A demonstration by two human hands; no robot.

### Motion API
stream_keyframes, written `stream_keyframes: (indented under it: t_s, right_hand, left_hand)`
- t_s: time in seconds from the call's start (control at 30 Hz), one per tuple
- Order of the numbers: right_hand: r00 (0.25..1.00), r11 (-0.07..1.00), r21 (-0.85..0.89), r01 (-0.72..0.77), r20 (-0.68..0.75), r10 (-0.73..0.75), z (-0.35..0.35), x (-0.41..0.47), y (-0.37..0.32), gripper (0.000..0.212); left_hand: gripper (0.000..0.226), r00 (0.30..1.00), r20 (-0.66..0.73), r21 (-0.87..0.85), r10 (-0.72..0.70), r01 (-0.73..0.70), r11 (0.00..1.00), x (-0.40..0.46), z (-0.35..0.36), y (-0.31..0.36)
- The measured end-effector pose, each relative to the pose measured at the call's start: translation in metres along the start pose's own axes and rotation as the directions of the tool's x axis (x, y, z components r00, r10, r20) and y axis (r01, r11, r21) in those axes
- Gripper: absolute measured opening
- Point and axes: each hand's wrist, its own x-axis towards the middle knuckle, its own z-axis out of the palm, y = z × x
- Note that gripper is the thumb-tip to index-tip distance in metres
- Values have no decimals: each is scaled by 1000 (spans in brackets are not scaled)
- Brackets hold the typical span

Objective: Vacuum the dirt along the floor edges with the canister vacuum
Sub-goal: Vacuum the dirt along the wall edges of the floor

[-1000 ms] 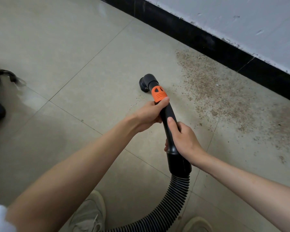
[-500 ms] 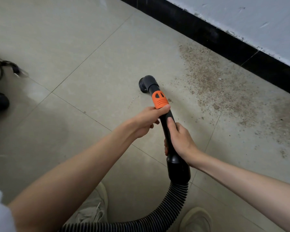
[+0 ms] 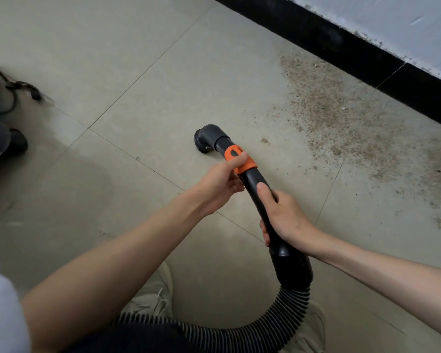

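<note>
The vacuum wand (image 3: 255, 182) is gripped by the right hand (image 3: 285, 217) while its orange collar (image 3: 239, 159) is pinched by the left hand (image 3: 222, 182), the nozzle (image 3: 206, 138) is kept short of the dirt patch (image 3: 346, 123) beside the black skirting (image 3: 341, 47), and most vacuuming is judged undone

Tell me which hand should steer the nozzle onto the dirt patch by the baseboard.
Probably the right hand: it grips the black wand on the side facing the dirt patch. The left hand pinches the orange collar near the nozzle.
</note>
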Motion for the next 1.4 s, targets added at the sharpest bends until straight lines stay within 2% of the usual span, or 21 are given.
stream_keyframes:
  t_s: [0.07,0.13,0.27,0.37,0.5,0.63,0.7,0.83,1.0,1.23,1.4]
  right_hand:
    - [999,999,-34,30,21,-30,1,-2,-1,45]
    - [997,997,-60,55,60,-51,2,-6,-3,45]
    - [985,991,-110,71,163,-52,12,-13,-9,43]
    - [972,987,-154,52,235,-15,15,-16,-11,43]
    - [957,986,-157,51,290,-3,13,-17,-13,44]
    - [967,959,-226,170,224,-119,29,3,-28,43]
    - [961,950,-240,200,236,-143,40,16,-42,43]
    - [902,929,-281,242,418,-109,54,28,-63,49]
    - [805,878,-388,280,593,5,52,28,-71,49]
    - [701,769,-521,371,700,136,52,35,-92,45]
    - [696,772,-528,355,700,158,41,33,-83,40]
  left_hand:
    - [18,999,-35,-27,11,-12,1000,-5,-1,-3]
    - [17,991,-126,-48,38,-45,998,-11,1,-10]
    - [19,936,-328,-72,131,-162,984,-22,-4,-28]
    - [25,904,-407,-60,130,-168,984,-28,-10,-37]
    - [31,897,-428,-74,113,-159,984,-33,-10,-39]
    - [23,870,-469,-55,150,-198,979,-27,-28,-15]
    - [21,846,-506,-51,168,-224,973,-24,-41,-4]
    - [22,756,-634,-127,164,-311,942,-28,-58,0]
    - [27,685,-714,-210,148,-411,887,-46,-58,-18]
    - [31,670,-736,-234,95,-384,893,-68,-61,-46]
    - [35,698,-713,-251,70,-346,904,-68,-51,-57]
